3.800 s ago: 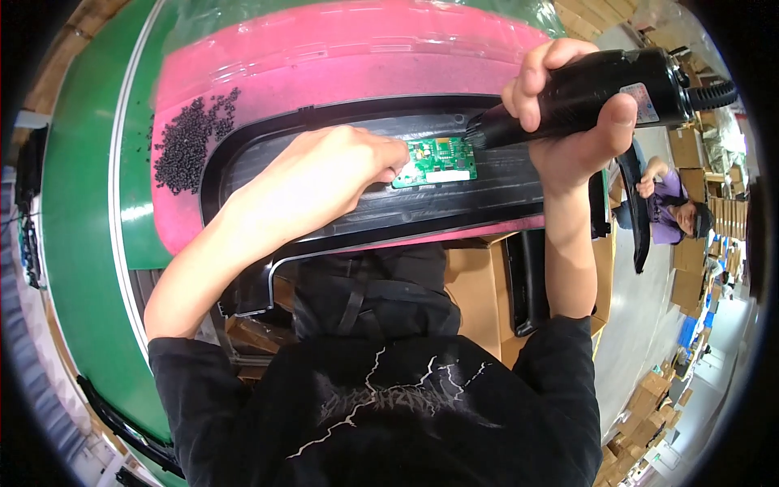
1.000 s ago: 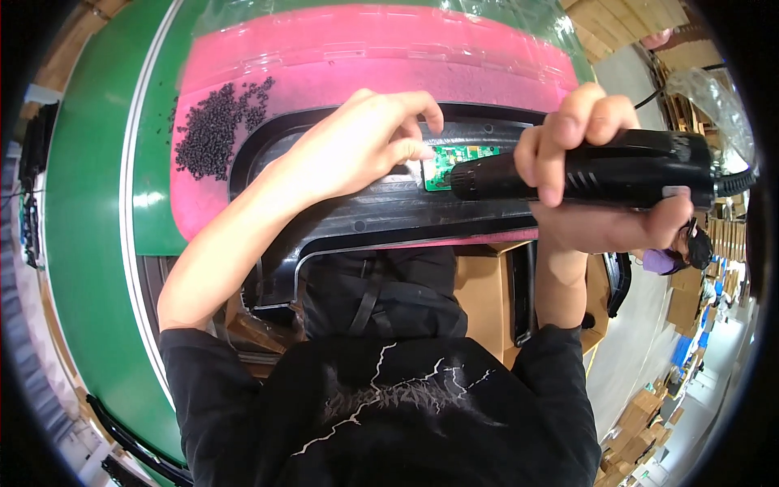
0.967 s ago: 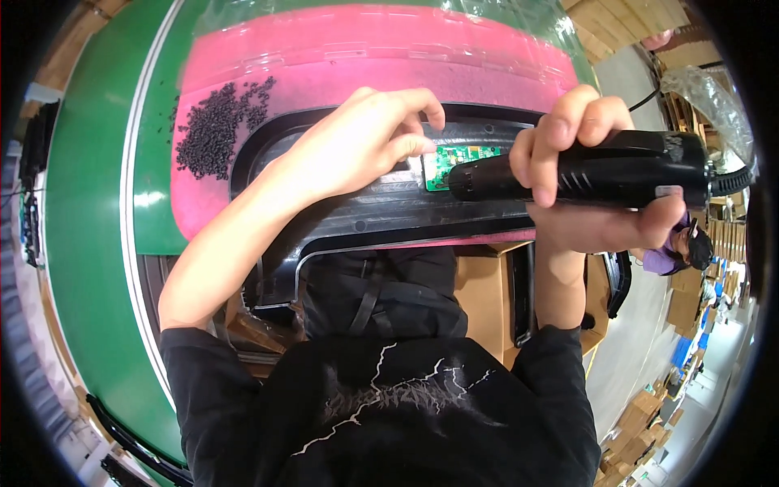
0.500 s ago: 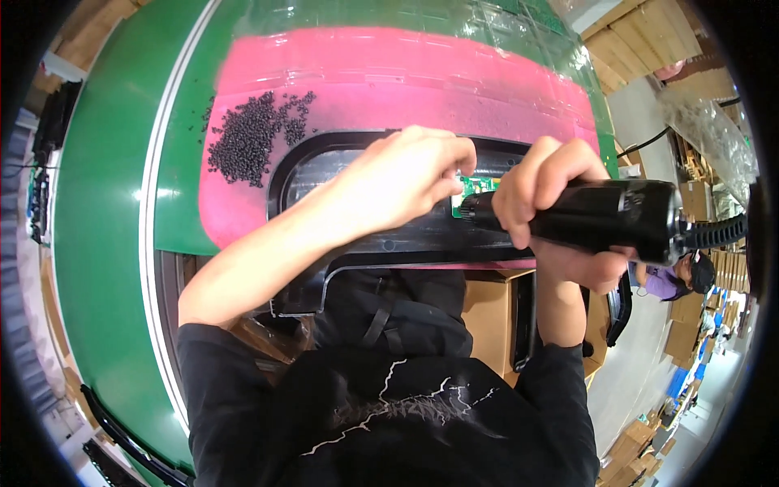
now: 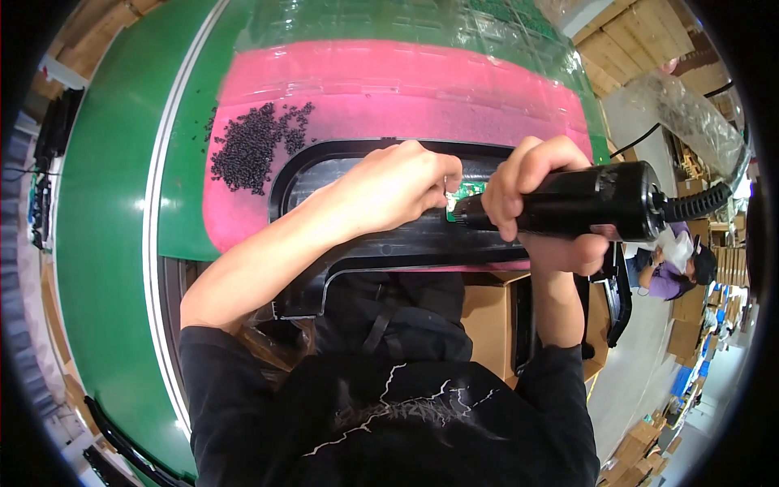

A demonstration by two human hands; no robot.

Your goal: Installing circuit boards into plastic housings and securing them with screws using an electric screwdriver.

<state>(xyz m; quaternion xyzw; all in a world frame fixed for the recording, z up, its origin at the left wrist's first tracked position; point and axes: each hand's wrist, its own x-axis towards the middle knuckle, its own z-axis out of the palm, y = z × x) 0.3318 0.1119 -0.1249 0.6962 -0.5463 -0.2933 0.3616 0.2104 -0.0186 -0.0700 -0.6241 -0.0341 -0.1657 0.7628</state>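
A flat green circuit board (image 5: 470, 191) lies in a glossy black plastic shell (image 5: 406, 243). At three o'clock, the right hand (image 5: 531, 172) grasps a black cylindrical power tool (image 5: 588, 201), its tip shifted from the board's two o'clock to eight. Left hand (image 5: 406, 183), nine o'clock: cannot tell its grip.

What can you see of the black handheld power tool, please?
The black handheld power tool has a thick, smooth, cylindrical body that looks like plastic, a small pale label low on its side, a narrower nose and a ribbed cable at its rear. Held in the right hand, it points left, nose over the black panel at the green circuit board; whether it touches is unclear.
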